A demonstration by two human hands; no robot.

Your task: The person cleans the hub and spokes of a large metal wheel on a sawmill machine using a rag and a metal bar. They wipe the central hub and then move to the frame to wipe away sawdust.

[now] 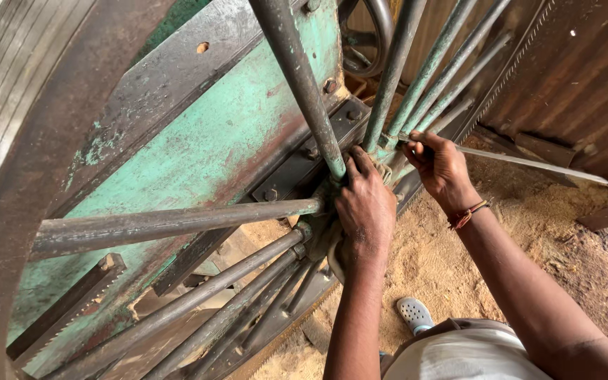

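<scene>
My left hand [364,204] presses against the hub [332,186] of a large spoked metal wheel, fingers curled at the point where the steel spokes [177,222] meet. My right hand [439,167] grips a long thin flat metal strip [529,163] whose tip touches the spokes near the hub, while the rest runs off to the right. A red thread bracelet sits on my right wrist. The wheel's wide rim [15,141] curves down the left side. A worn green machine frame [198,148] stands behind the spokes.
A toothed saw blade [58,317] runs along the lower left, another toothed band [508,77] at upper right against a rusty corrugated wall [585,70]. Sawdust covers the ground [529,232]. My foot in a grey clog [414,314] rests below.
</scene>
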